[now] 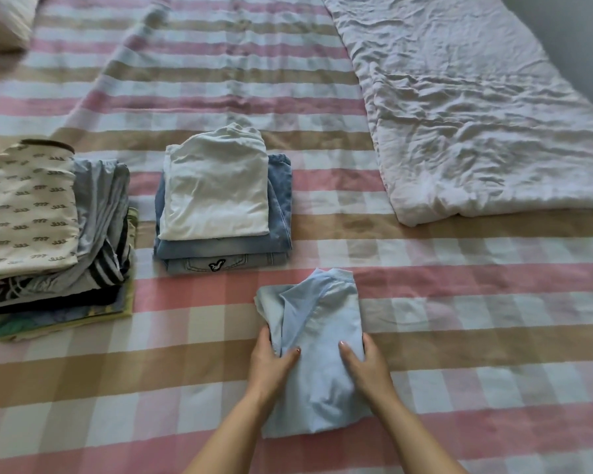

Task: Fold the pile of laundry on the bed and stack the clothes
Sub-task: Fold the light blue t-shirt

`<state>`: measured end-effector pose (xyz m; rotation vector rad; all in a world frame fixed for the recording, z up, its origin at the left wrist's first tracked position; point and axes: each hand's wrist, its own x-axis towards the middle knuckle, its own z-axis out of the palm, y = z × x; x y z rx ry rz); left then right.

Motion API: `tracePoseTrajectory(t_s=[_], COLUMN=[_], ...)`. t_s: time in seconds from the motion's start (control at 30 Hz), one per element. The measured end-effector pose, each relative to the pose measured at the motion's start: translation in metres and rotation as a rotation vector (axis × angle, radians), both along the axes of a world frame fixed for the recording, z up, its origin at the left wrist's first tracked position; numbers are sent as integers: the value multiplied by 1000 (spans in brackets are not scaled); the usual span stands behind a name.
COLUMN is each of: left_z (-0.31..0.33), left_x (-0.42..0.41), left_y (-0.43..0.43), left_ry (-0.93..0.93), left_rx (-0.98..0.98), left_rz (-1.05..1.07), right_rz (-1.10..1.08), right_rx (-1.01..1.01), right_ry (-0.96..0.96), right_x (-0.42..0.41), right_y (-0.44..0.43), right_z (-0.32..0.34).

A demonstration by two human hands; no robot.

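Checked bedspread (459, 336) holds the folded blue shirt (319, 336) at six o'clock, left hand (271, 364) and right hand (365, 362) each pinching a side. Lift it level so the fold survives to the stack (216, 193) at eleven o'clock.

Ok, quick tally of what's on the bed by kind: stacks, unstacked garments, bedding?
folded stacks: 2, the mixed stack and the denim stack
light blue garment, unstacked: 1
white quilt: 1
pillow: 1
Total: 5
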<state>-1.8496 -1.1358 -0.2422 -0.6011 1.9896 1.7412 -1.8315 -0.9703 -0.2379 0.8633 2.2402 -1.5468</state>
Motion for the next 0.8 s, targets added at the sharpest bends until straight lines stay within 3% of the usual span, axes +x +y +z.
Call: tracePoseTrajectory(t_s=[0.2, 0.37, 0.63, 0.8], left_z=[33, 95, 187, 164], left_x=[-2, -38, -174, -261], left_y=[-25, -68, -132, -150], left_ry=[63, 149, 390, 375], left_rx=[97, 208, 174, 175], left_rz=[77, 104, 52, 45], right_rz=[-11, 45, 108, 63], right_rx=[-203, -296, -341, -248], right_ry=[90, 187, 471, 496], right_x=[-3, -52, -187, -268], right_y=[-10, -42, -106, -128], right_z=[35, 93, 175, 151])
